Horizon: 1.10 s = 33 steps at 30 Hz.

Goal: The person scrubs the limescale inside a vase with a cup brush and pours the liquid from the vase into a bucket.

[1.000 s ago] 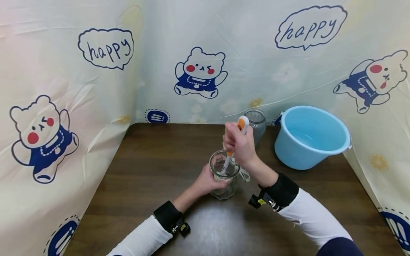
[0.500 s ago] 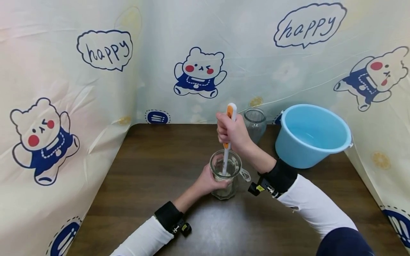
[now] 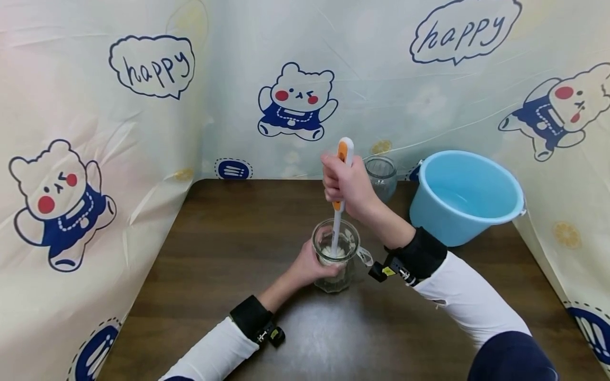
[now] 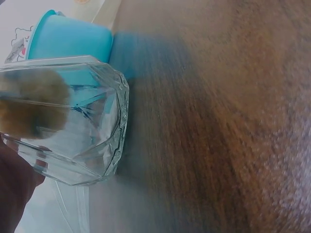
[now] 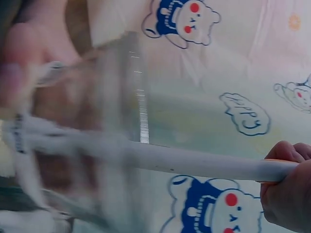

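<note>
**One to Steady, One to Reach In**

A person's left hand (image 3: 308, 266) wraps its fingers around a glass jar (image 4: 95, 133) just below the rim, seemingly to stop it slipping or turning, with the mouth left free for access. The right hand (image 3: 347, 182), fingers curled tight in a fist, grips the handle of a white-and-orange brush (image 3: 336, 227). Held steeply, the shaft passes through the mouth, an angle that probably helps the tan head (image 4: 36, 104) reach well down inside; whether it is sponge or bristle cannot be told. The jar is over the middle of the desk (image 3: 214, 238), between both arms. Behind the right hand, a second jar (image 3: 385, 182) stands near a blue bucket (image 3: 436, 219), likely set back to leave elbow room.
</note>
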Each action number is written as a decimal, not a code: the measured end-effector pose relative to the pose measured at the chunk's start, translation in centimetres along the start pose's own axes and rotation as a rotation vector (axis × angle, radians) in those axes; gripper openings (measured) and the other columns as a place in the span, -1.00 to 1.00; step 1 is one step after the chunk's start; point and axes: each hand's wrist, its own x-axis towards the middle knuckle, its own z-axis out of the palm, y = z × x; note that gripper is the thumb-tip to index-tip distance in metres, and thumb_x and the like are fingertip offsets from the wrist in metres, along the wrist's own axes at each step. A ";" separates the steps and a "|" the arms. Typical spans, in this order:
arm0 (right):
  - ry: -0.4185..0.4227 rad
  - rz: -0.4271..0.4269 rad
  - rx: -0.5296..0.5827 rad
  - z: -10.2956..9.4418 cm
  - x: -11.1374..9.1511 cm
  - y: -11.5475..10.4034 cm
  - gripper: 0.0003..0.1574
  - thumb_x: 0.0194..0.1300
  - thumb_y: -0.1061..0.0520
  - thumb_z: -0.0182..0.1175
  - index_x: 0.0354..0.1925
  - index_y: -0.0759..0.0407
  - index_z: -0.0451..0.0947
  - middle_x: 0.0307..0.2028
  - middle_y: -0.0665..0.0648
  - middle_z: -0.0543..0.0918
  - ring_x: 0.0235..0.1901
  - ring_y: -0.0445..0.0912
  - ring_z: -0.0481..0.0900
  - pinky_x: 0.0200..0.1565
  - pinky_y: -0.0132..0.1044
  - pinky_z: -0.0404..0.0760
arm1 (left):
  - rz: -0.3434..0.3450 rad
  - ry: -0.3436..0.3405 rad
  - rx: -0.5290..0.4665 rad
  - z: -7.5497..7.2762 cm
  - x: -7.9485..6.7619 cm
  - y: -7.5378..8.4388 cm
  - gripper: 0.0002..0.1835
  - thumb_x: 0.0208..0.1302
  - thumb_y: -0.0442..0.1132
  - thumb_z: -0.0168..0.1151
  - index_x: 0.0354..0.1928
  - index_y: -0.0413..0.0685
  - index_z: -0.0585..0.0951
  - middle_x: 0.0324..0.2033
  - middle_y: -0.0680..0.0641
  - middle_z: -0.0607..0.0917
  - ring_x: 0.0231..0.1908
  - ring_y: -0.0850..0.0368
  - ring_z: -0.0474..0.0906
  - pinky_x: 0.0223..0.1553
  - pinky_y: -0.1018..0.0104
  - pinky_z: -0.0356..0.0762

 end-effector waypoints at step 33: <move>-0.050 -0.043 0.022 0.9 -1.2 -1.2 -0.36 0.54 0.12 0.02 -0.72 0.06 0.13 -0.79 -0.05 0.11 -0.84 -0.16 0.03 -0.73 -0.27 0.00 | 0.014 0.008 -0.037 0.0 0.2 -0.1 -0.07 -0.08 -0.35 0.57 0.42 -0.21 0.38 0.21 -0.22 0.62 0.19 -0.03 0.58 0.27 0.24 0.49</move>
